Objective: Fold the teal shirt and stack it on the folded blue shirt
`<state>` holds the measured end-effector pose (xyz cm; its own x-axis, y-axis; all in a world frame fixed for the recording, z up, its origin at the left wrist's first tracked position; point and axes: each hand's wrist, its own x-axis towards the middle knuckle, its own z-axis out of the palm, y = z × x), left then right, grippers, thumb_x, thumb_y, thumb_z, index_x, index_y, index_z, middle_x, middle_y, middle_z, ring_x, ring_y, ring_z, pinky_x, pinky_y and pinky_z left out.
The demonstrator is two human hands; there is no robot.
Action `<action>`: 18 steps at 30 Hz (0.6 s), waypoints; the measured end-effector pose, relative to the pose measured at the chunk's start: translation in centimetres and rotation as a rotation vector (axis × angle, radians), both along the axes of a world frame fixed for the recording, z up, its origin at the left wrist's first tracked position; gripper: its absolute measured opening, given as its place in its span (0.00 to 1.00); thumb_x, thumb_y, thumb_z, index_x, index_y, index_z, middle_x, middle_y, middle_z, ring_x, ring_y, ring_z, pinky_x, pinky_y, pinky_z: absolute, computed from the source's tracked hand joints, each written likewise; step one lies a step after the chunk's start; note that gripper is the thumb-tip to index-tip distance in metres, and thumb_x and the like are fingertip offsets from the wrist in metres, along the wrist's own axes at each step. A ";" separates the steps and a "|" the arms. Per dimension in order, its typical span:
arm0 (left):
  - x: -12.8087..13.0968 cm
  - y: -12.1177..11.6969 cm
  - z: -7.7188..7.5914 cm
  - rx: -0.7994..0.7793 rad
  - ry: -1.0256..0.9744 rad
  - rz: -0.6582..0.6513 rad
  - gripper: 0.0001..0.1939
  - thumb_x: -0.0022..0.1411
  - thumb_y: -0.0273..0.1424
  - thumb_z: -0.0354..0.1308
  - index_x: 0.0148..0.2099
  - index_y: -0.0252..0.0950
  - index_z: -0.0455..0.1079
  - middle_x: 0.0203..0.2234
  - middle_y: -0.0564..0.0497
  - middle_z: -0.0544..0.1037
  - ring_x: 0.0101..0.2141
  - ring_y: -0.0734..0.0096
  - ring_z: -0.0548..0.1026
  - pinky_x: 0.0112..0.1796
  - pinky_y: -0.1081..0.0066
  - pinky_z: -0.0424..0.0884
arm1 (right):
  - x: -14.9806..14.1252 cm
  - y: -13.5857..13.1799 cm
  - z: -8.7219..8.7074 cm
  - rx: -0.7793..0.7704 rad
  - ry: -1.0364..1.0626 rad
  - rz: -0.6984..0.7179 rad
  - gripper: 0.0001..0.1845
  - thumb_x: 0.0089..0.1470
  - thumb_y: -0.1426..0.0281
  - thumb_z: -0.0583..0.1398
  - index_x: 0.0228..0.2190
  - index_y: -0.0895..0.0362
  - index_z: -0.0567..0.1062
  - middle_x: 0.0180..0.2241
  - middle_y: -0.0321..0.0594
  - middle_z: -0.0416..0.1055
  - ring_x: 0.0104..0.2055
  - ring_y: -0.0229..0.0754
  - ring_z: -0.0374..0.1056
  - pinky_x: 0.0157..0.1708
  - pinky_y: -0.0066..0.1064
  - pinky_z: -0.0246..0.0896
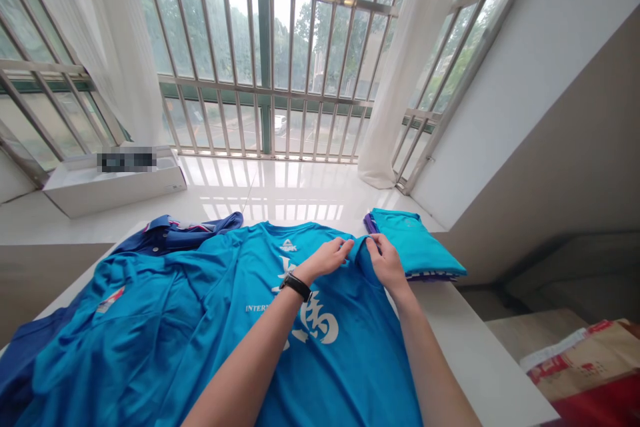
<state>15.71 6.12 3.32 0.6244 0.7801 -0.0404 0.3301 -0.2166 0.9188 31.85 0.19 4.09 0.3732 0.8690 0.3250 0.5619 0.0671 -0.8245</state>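
A bright blue T-shirt point(210, 320) with white printed characters lies spread on a white table point(480, 353). My left hand point(327, 259), with a black band on its wrist, pinches the shirt's fabric at its far right edge, near the sleeve. Close beside it, my right hand point(386, 261) pinches the same bit of fabric. Both hands are closed on the cloth. A darker blue garment point(170, 230) lies under the shirt at the far left.
A folded stack of teal and purple clothes point(417, 248) sits at the table's far right corner. A long white box point(113, 180) rests on the glossy window ledge. Barred windows and white curtains stand behind. A cardboard package point(585, 360) lies at lower right.
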 end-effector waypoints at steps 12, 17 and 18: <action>1.4 -0.5 -0.2 -0.663 -0.767 0.193 0.21 0.62 0.35 0.60 0.56 0.36 0.66 0.38 0.48 0.73 0.32 0.74 0.74 0.31 0.76 0.72 | -0.7 -1.4 1.8 -0.057 0.161 0.356 0.22 0.48 0.50 0.65 0.33 0.56 0.75 0.34 0.39 0.76 0.38 0.45 0.72 0.40 0.33 0.66; 0.8 -0.1 -0.2 -0.700 -0.632 0.240 0.23 0.56 0.41 0.66 0.51 0.34 0.70 0.41 0.46 0.75 0.35 0.70 0.73 0.28 0.76 0.67 | -1.0 -2.0 2.3 -0.211 0.059 0.567 0.17 0.47 0.56 0.67 0.32 0.56 0.75 0.32 0.36 0.74 0.36 0.42 0.69 0.39 0.31 0.65; 0.6 -0.2 -0.4 -0.655 -0.528 0.239 0.26 0.55 0.44 0.66 0.51 0.35 0.70 0.40 0.47 0.76 0.35 0.69 0.74 0.28 0.76 0.67 | -1.0 -2.2 2.3 -0.239 0.052 0.598 0.16 0.47 0.57 0.67 0.31 0.56 0.75 0.31 0.35 0.73 0.36 0.42 0.69 0.38 0.31 0.64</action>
